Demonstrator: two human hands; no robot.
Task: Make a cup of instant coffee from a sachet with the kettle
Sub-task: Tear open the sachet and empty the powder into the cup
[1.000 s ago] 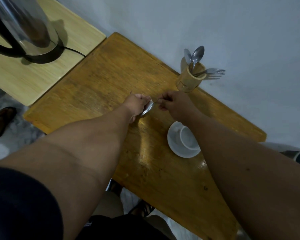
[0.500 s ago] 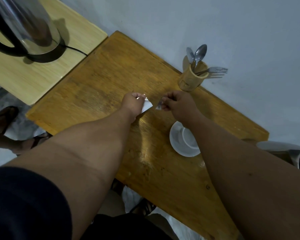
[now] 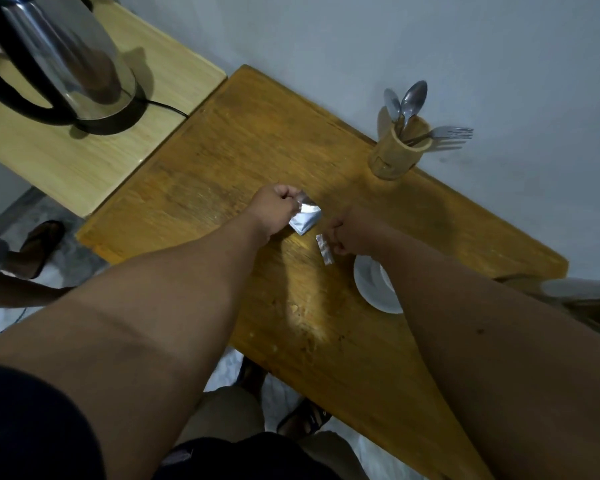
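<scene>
A: Left hand (image 3: 274,211) is closed, fingertips pinching one upper corner of the sachet (image 3: 305,216). The silver foil packet hangs below the grip, over the dark wooden table (image 3: 222,157), not resting on it.

B: Right hand (image 3: 350,235)?

A: Curled, pinching a narrow torn strip (image 3: 324,249) of foil. The strip is apart from the packet, so I judge the top is off and the sachet is open.

B: Handling notes on the packet?

A: Light, thin, crinkly, probably slick. It will flop and spill if tipped by accident. Best held by the sealed side edge near the opening, mouth up, then tilted by the bottom corner to pour.

B: Where does it go?

A: The white cup (image 3: 383,275) on its saucer (image 3: 374,292), just beneath the right forearm and near both hands. Ceramic: rigid, breakable, steady on the saucer.

B: Further out?

A: A wooden holder (image 3: 397,154) with spoons and a fork by the wall. The steel kettle (image 3: 63,60) sits on its base on the lighter side table (image 3: 84,161), well apart from the cup. Whether it holds water, cannot tell.
</scene>
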